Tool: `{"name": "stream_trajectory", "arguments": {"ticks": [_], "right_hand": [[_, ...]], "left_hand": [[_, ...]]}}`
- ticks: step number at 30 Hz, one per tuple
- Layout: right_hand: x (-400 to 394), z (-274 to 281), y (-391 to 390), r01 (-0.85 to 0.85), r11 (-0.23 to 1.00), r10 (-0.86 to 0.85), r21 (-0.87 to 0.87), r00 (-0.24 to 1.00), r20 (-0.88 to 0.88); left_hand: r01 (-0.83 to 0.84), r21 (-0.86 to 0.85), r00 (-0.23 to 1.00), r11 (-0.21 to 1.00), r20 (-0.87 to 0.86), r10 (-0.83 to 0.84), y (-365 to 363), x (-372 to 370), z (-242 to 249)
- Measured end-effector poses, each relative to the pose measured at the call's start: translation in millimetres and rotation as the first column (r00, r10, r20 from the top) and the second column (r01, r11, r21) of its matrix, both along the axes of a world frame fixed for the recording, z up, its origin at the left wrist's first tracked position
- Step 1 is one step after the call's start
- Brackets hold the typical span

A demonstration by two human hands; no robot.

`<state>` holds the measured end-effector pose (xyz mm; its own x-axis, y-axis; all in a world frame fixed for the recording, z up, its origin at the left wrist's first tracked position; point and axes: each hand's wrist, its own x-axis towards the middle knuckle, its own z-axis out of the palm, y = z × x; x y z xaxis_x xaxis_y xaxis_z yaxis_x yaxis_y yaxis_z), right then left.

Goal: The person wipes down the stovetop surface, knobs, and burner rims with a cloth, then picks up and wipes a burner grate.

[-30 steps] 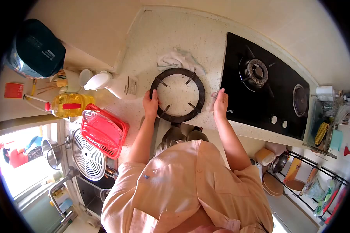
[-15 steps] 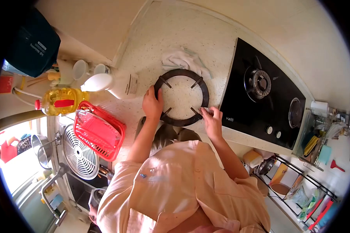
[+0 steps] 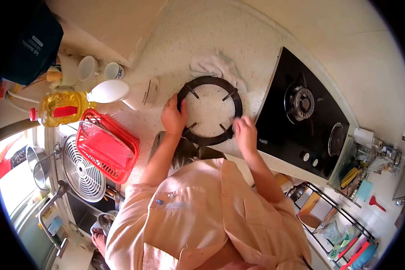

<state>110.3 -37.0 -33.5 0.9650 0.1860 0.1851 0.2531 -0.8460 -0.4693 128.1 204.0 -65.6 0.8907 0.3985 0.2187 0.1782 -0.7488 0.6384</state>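
Note:
A black cast ring pot support with several inward prongs lies on the speckled worktop in front of me. My left hand wraps round its left side, thumb on the inner edge. At the lower right of the ring is my right hand, fingers pinched together and slightly blurred. Something small and greyish shows at those fingertips; I cannot tell what it is. A crumpled white cloth lies just beyond the ring's far edge.
To the right is a black glass gas hob with two burners. On the left stand a red plastic basket, a bottle of yellow oil, a white bottle and cups. A slotted round metal tray sits by the sink.
My right hand has moved a little up along the ring's right side, its fingers drawn closer together. My left hand keeps its place on the ring. The whole view has shifted slightly.

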Motion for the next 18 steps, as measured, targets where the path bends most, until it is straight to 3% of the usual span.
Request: {"name": "stream_trajectory", "arguments": {"ticks": [2,5,9,10,13,16,18], "right_hand": [[42,-4,7,-0.023,1.000,0.024,-0.005,0.993,0.112],[60,-3,12,0.019,0.999,-0.023,0.031,0.992,0.121],[-7,-10,-2,0.043,0.996,-0.043,0.081,0.999,-0.004],[-3,-9,-3,0.004,0.996,-0.008,0.089,0.999,0.044],[51,-11,5,-0.019,1.000,0.018,0.013,0.993,0.119],[69,-8,14,0.000,0.997,-0.011,0.075,0.990,0.140],[27,-15,2,0.026,0.998,-0.027,0.055,0.999,0.025]], "left_hand": [[0.006,-0.015,1.000,1.000,-0.014,-0.006,1,1,2],[-0.005,-0.043,0.999,0.999,-0.053,0.003,2,-1,4],[-0.019,-0.012,0.999,1.000,-0.043,0.019,1,3,5],[-0.025,-0.009,0.999,1.000,-0.046,0.024,0,2,4],[-0.023,-0.008,0.999,1.000,-0.040,0.023,1,1,-1],[-0.040,-0.006,0.998,0.999,-0.044,0.040,-1,1,2],[-0.038,-0.015,0.998,0.999,-0.052,0.037,1,0,2]]}}
